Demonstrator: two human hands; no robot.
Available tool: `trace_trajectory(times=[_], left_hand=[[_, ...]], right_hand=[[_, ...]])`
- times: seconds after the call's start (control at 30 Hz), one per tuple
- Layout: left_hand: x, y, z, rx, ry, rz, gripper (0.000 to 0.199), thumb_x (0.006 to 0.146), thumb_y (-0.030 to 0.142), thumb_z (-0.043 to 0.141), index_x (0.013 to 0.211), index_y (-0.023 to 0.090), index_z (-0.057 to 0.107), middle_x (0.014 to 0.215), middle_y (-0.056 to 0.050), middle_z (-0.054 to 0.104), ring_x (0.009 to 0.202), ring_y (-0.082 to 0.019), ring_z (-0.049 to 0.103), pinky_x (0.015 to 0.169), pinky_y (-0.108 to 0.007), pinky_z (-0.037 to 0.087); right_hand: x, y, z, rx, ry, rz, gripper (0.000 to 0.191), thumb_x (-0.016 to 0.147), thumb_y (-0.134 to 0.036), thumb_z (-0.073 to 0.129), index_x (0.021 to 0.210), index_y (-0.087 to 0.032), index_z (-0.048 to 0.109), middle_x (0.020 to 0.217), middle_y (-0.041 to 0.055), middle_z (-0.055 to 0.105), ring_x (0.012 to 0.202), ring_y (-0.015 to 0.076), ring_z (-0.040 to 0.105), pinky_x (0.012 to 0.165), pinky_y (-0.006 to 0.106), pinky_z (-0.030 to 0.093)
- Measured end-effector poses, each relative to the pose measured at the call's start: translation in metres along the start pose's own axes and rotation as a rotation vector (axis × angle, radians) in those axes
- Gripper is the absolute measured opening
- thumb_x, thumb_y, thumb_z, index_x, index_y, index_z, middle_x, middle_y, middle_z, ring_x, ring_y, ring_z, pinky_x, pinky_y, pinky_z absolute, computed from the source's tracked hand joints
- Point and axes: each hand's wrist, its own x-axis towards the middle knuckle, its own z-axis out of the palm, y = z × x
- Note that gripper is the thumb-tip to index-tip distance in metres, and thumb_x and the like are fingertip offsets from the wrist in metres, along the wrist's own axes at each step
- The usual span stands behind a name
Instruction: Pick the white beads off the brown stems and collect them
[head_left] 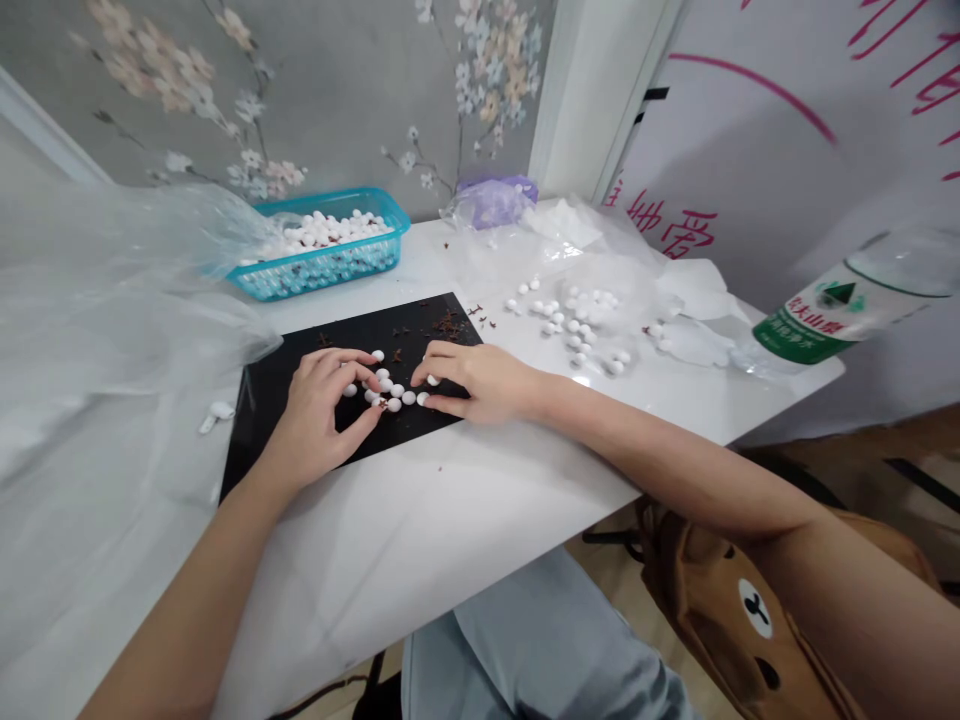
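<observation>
Partly hidden white pieces [385,385], fingers [448,405] around

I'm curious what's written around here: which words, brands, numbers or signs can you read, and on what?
"农夫山泉": red, on the bottle.
White text on its green band: too blurred.
"爱": pink, handwritten on the panel.
Other pink strokes there: cut off or unclear.
None seen on the white balls or black mat.

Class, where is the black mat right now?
In the head view, the black mat lies on the white table left of centre, partly beneath the left hand and right hand, with the teal basket beyond it.
</observation>
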Motion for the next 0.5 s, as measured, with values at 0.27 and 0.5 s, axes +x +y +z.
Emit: trace_trajectory(times=[0.27, 0.5], left_hand=[[0.0, -0.001, -0.001, 0.032, -0.04, 0.001, 0.028, 0.079, 0.027, 0.046, 0.105, 0.02, 0.052, 0.118, -0.008, 0.055, 0.114, -0.027, 0.043, 0.098, -0.045, 0.032], [0.0, 0.003, 0.009, 0.145, -0.005, 0.017, 0.026, 0.083, 0.039, 0.048, 0.1, 0.026, 0.063, 0.117, -0.007, 0.057, 0.115, -0.028, 0.044, 0.097, -0.046, 0.032]], right_hand=[[-0.001, -0.003, 0.002, -0.045, -0.062, 0.028, 0.029, 0.088, -0.029, 0.047, 0.115, -0.022, 0.056, 0.106, 0.0047, 0.052, 0.075, 0.0115, 0.053, 0.059, 0.023, 0.037], [0.0, -0.001, -0.001, -0.009, -0.01, 0.05, 0.024, 0.089, -0.032, 0.045, 0.104, -0.018, 0.057, 0.103, 0.0062, 0.051, 0.075, 0.0124, 0.052, 0.062, 0.024, 0.038]])
